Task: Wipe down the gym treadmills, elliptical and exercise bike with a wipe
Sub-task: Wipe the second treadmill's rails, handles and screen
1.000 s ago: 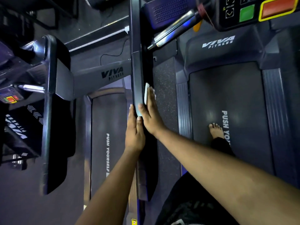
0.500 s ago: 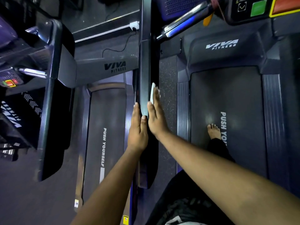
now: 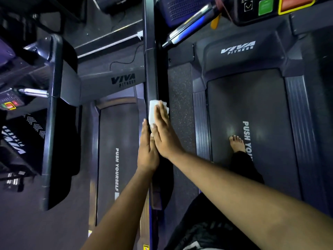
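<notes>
Two flat hands, right hand (image 3: 163, 134) on wipe (image 3: 152, 112), left hand (image 3: 146, 152) opposite, handrail (image 3: 150, 69) between.

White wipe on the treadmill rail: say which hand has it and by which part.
The right hand presses the wipe flat against the handrail, straight fingers over its lower part; no grip. The left hand holds nothing.

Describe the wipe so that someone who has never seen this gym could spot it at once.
Find the tall dark handrail running up the middle between the two treadmill belts. Partway up it, the right hand presses flat against its side, with the left hand beside it. The wipe is the small white sheet under those fingers, the only bright white thing there.
</notes>
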Demonstrator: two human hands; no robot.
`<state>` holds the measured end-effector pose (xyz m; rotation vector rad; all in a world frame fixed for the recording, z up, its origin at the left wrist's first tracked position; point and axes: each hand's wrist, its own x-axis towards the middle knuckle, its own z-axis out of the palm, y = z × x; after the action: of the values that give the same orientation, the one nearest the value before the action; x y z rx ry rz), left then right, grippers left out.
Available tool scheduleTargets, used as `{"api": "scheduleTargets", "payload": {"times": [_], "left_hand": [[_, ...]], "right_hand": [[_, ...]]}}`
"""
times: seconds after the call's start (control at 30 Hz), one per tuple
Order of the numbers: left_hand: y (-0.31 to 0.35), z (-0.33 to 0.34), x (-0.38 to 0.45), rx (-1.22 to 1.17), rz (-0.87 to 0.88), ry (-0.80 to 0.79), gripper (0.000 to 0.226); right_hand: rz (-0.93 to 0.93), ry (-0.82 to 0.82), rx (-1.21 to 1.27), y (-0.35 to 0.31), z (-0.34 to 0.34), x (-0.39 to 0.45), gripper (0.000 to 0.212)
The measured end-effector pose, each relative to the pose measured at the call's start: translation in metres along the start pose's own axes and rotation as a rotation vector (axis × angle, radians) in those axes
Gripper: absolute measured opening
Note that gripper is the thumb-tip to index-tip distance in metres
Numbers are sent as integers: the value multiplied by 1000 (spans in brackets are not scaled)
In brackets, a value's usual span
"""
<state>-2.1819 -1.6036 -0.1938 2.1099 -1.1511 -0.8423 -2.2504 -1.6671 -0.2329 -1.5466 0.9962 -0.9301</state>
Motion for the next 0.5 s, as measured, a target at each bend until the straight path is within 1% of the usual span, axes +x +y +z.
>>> {"api": "scheduleTargets", "payload": {"times": [0.1, 0.23, 0.3, 0.4, 0.5], "left_hand": [[0, 0, -1, -9, -28, 14, 57], [2, 1, -1, 63, -14, 13, 58], [2, 0, -1, 73, -16, 14, 58], [2, 0, 0, 57, -19, 14, 60], [4, 0, -1, 32, -24, -3, 57]], "right_hand": [[-5, 6, 50, 5, 3, -2, 62], [62, 22, 90, 4, -5, 55, 68], [101, 31, 122, 4, -8, 66, 69], [134, 78, 180, 7, 2, 31, 71], [241, 93, 261, 9, 15, -26, 77]]}}
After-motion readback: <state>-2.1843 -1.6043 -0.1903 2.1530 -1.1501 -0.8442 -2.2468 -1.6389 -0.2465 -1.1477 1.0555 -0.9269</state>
